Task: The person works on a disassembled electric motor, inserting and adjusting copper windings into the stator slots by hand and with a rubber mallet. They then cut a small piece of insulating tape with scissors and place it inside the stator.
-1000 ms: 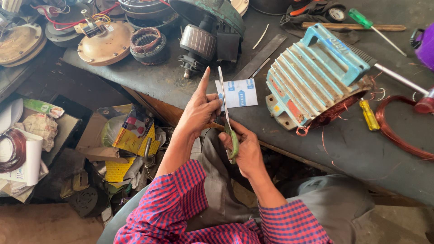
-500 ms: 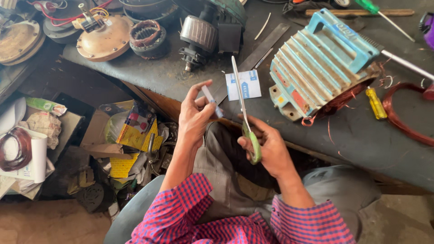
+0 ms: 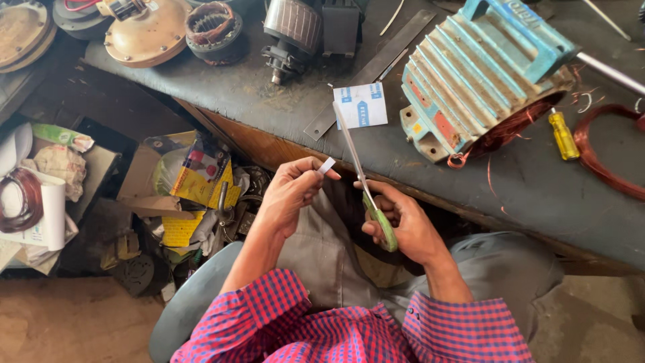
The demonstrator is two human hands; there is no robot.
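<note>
Two hands show in my head view: the left hand [image 3: 290,193] pinches a small white paper strip [image 3: 326,165], the right hand [image 3: 402,227] grips green-handled steel scissors [image 3: 363,181], blades together, above the dark bench [image 3: 282,101].

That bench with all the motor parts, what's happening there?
A person in a checked shirt sits at a dark workbench. The right hand holds green-handled scissors, blades pointing up over the bench edge. The left hand pinches a small white strip between its fingers. On the bench lie a white and blue card, a blue finned motor housing with copper winding showing, and a yellow screwdriver.
</note>
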